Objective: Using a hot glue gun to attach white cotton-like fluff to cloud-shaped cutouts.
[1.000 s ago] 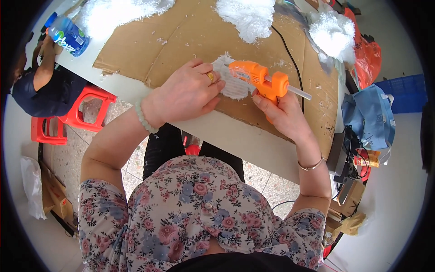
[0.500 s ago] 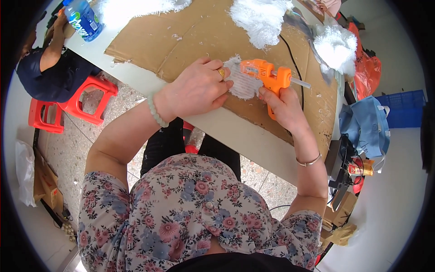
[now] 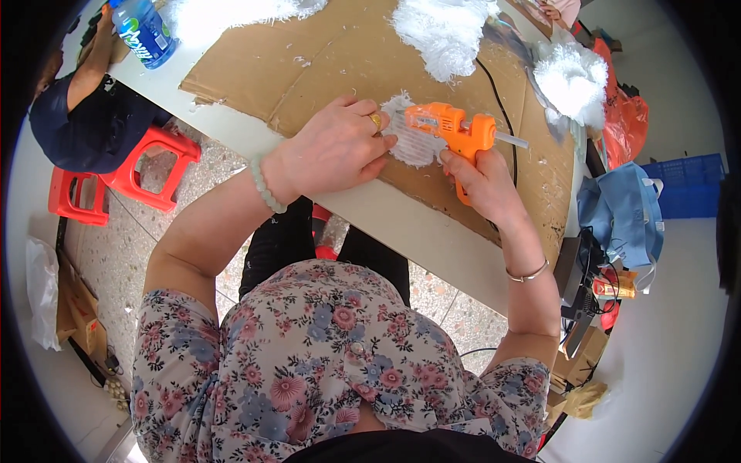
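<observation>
My right hand (image 3: 482, 181) grips an orange glue gun (image 3: 451, 127) by its handle, with the nozzle pointing left over a small white fluffy piece (image 3: 413, 143). My left hand (image 3: 336, 147) presses down on the left side of that white piece, fingers curled over it; a ring shows on one finger. The piece lies on a brown cardboard sheet (image 3: 324, 69) that covers a white table (image 3: 409, 231). The gun's black cord (image 3: 502, 108) runs back across the cardboard.
Heaps of white fluffy fibre (image 3: 444, 31) lie at the back and at the right (image 3: 571, 77). A blue bottle (image 3: 143, 31) stands far left. Another person (image 3: 85, 116) sits on a red stool (image 3: 147, 174) at left. Blue cloth (image 3: 625, 220) and a blue crate (image 3: 691, 185) sit right.
The view has shifted a little. My right hand has turned the glue gun so its nozzle points left onto the white piece; my left hand stays pressed on it.
</observation>
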